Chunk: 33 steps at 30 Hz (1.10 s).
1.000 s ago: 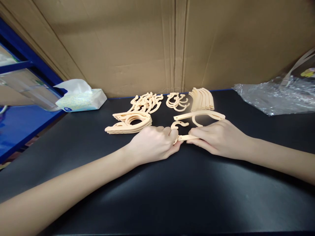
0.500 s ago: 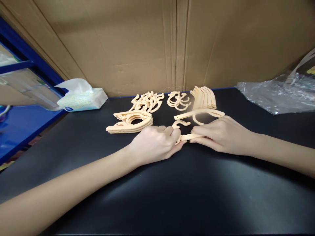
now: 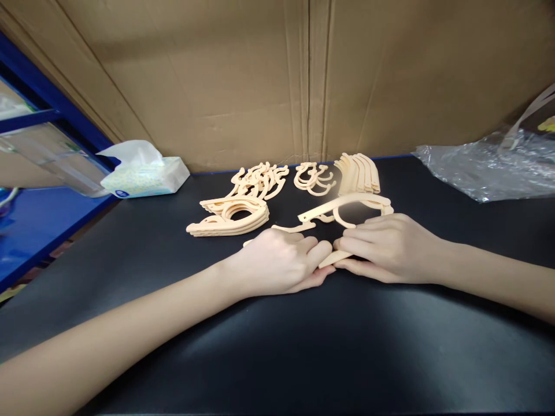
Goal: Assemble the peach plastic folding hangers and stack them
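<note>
Cream plastic parts of folding clothes hangers lie around my hands. My left hand [image 3: 284, 260] is closed, fingertips pinching a flat hanger piece [image 3: 332, 259]; a notched hanger part [image 3: 299, 227] juts out behind its knuckles. Close beside it, my right hand [image 3: 392, 245] is closed on the other end of the same flat piece. A long curved hanger arm [image 3: 347, 200] with a hole at its left end and a ring-like hanger part [image 3: 340, 219] rise from behind my right fingers. My fingers hide where the pieces meet.
Stacked folded hangers [image 3: 232, 216] lie left of centre on the black table [image 3: 277, 358]. Behind them are a heap of small hanger arms [image 3: 260, 179], loose hooks [image 3: 310, 176] and a row of curved arms [image 3: 359, 173]. A tissue box [image 3: 147, 176] and clear plastic bag [image 3: 481, 167] flank them.
Both hands have moved slightly nearer to me, with the left shifted right, closer to the right. The held hanger parts have turned, and a notched part now shows behind my left hand.
</note>
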Tool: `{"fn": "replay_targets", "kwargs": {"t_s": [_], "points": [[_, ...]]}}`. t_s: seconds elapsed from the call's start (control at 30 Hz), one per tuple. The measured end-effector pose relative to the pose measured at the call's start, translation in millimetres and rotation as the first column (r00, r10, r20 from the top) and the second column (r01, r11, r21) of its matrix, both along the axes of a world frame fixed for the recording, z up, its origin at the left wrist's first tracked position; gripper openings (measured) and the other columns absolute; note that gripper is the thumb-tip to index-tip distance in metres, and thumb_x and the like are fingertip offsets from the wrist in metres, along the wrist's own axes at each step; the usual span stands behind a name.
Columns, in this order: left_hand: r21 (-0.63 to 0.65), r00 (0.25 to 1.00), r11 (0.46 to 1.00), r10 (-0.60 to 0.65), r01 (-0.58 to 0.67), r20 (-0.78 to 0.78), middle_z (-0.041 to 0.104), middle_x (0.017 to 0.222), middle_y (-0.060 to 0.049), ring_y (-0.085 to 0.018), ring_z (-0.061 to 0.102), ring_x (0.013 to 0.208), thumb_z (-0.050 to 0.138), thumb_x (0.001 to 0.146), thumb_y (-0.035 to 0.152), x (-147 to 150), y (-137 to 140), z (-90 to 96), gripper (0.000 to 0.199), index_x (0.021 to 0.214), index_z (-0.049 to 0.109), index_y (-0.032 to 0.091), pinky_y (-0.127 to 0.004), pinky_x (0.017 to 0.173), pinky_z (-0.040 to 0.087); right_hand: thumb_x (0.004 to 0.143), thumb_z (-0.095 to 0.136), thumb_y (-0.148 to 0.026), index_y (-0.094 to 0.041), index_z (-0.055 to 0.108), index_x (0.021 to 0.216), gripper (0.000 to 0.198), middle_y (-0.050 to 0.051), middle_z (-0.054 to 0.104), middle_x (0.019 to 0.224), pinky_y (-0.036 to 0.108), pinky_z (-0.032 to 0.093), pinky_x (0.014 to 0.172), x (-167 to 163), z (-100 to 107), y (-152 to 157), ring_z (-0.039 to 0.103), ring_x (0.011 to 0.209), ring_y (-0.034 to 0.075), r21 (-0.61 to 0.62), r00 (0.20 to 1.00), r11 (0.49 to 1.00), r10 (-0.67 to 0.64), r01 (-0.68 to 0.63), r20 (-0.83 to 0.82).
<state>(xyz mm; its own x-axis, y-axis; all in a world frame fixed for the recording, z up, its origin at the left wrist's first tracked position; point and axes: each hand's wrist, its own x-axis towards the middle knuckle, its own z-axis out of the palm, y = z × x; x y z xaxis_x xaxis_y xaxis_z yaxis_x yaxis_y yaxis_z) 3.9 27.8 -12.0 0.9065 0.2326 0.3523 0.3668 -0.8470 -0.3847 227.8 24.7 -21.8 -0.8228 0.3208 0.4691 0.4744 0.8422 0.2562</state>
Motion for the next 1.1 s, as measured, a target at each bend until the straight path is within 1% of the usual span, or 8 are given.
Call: {"fn": "replay_targets", "kwargs": {"t_s": [0.13,0.27,0.43,0.53,0.67,0.87,1.0,1.1], "points": [[-0.026,0.999,1.0,0.005,-0.004,0.037,0.056,0.056,0.004,-0.012,0.053,0.043,0.036,0.097,0.03,0,-4,-0.5,0.027,0.074,0.045,0.018,-0.028,0.041,0.028,0.095,0.044,-0.03,-0.019,0.06,0.076,0.027,-0.001,0.06,0.061,0.027,0.038,0.054,1,0,0,0.054,0.054,0.013,-0.013,0.998,1.0,0.015,-0.015,-0.056],[0.04,0.997,0.999,0.034,-0.037,0.072,0.056,0.056,0.004,-0.011,0.053,0.044,0.039,0.096,0.03,0,-7,0.9,0.027,0.072,0.045,0.018,-0.027,0.044,0.029,0.094,0.046,-0.034,-0.016,0.062,0.09,0.024,0.007,0.067,0.082,0.03,0.046,0.065,4,2,4,0.061,0.076,0.019,-0.064,0.979,0.998,0.014,-0.028,-0.205],[0.127,0.993,0.99,0.056,-0.069,0.104,0.053,0.055,0.005,-0.011,0.051,0.045,0.045,0.092,0.028,1,-10,3.9,0.025,0.069,0.046,0.019,-0.027,0.044,0.029,0.094,0.044,-0.024,-0.017,0.065,0.08,0.026,0.013,0.063,0.11,0.041,0.045,0.084,7,6,11,0.058,0.099,0.025,-0.086,0.909,0.992,-0.122,0.095,-0.399],[0.163,0.993,0.986,0.02,-0.039,0.117,0.052,0.055,0.005,-0.01,0.048,0.046,0.047,0.091,0.029,1,-11,4.3,0.025,0.069,0.047,0.019,-0.026,0.044,0.029,0.095,0.04,-0.023,-0.018,0.065,0.081,0.029,0.011,0.06,0.119,0.043,0.041,0.092,7,4,14,0.053,0.112,0.027,-0.194,0.88,0.971,-0.211,0.14,-0.424],[0.182,0.996,0.983,-0.012,-0.005,0.094,0.051,0.055,0.004,-0.011,0.047,0.048,0.048,0.091,0.029,0,-11,4.1,0.025,0.069,0.048,0.019,-0.027,0.044,0.029,0.099,0.034,-0.027,-0.021,0.065,0.087,0.033,0.006,0.066,0.099,0.04,0.041,0.087,7,1,16,0.058,0.098,0.022,-0.403,0.874,0.904,-0.306,0.143,-0.377],[0.067,0.977,0.977,-0.205,0.2,0.062,0.044,0.054,0.003,-0.012,0.041,0.048,0.038,0.095,0.046,-1,-9,5.0,0.041,0.065,0.046,0.019,-0.027,0.043,0.028,0.099,0.035,-0.031,-0.023,0.063,0.102,0.03,0.005,0.066,0.1,0.037,0.041,0.086,7,0,17,0.058,0.098,0.021,-0.453,0.872,0.884,-0.31,0.118,-0.379],[-0.066,0.962,0.961,-0.264,0.268,0.067,0.05,0.06,0.0,-0.015,0.046,0.057,0.037,0.084,0.026,-2,-9,7.7,0.022,0.066,0.048,0.019,-0.028,0.05,0.035,0.098,0.037,-0.03,-0.023,0.063,0.103,0.028,0.004,0.068,0.1,0.036,0.04,0.087,7,0,18,0.059,0.098,0.02,-0.486,0.854,0.862,-0.358,0.146,-0.377],[-0.023,0.97,0.972,-0.231,0.233,0.07,0.064,0.081,-0.004,-0.019,0.055,0.079,0.039,0.078,0.017,-3,-6,9.6,0.016,0.073,0.054,0.018,-0.03,0.071,0.043,0.096,0.042,-0.029,-0.023,0.063,0.105,0.025,0.003,0.067,0.102,0.036,0.041,0.086,7,-1,21,0.059,0.096,0.02,-0.521,0.825,0.834,-0.418,0.183,-0.38]]}}
